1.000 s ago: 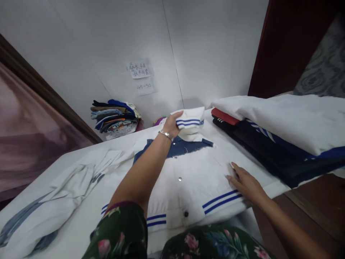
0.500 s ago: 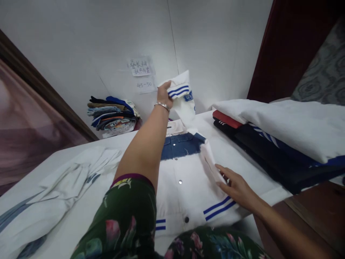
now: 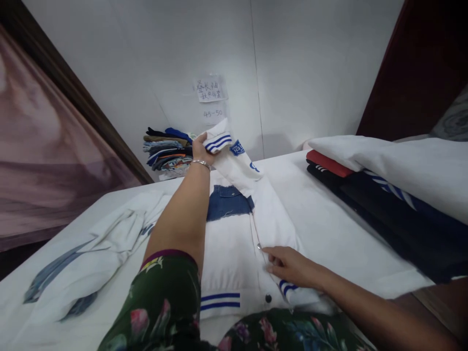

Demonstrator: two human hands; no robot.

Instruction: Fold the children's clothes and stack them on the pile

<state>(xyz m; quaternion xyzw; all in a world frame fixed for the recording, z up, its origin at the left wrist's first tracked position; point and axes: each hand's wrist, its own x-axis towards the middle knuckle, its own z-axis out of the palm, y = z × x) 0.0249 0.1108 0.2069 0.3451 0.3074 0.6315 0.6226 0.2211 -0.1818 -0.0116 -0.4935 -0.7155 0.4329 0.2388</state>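
Observation:
A white jacket (image 3: 226, 253) with a dark blue denim chest panel, snap buttons and blue-striped hem lies front up on the table before me. My left hand (image 3: 204, 147), a silver bangle on its wrist, is closed around the striped cuff of one jacket sleeve (image 3: 234, 168) and lifts it above the collar end. That sleeve bears blue patches. Beside the button line, my right hand (image 3: 288, 264) pinches the jacket's side, which is folded inward over the front. My left forearm hides part of the jacket's left half.
Another white and blue garment (image 3: 109, 248) lies crumpled on the white table (image 3: 292, 195) at left. Folded clothes (image 3: 170, 151) are stacked by the wall. At right sits a pile of dark garments (image 3: 369, 214) under a white one (image 3: 413, 156). Handwritten paper notes (image 3: 211, 90) hang on the wall.
My left hand has brought the cuff lower and leftward. My right hand has moved inward, folding the jacket's right side over toward the buttons. The view has shifted slightly.

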